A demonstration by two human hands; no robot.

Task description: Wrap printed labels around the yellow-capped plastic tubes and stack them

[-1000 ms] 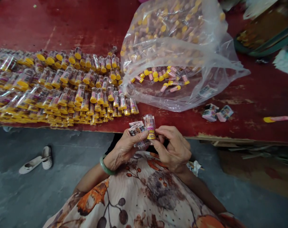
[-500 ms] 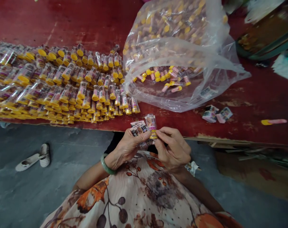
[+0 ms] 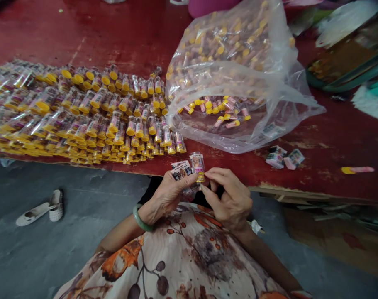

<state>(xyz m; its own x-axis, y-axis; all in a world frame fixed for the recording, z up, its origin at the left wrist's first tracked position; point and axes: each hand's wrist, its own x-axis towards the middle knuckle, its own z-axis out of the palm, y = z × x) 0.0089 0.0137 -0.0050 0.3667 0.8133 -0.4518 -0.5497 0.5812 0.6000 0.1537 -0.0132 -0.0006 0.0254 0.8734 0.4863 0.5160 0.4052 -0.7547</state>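
While loosely half-curled, right hand (image 3: 231, 197) against a tube (image 3: 197, 164), left hand (image 3: 166, 192) tight around cards (image 3: 181, 170).

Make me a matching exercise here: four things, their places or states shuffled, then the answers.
1. clear printed tube with yellow base
2. pale green round bangle
3. pair of white shoes
4. clear plastic bag

A. around the left wrist
B. holding small pink tubes with yellow caps
C. on the grey floor
D. held in the left hand

Pairs: 1-D, 2-A, 3-C, 4-B
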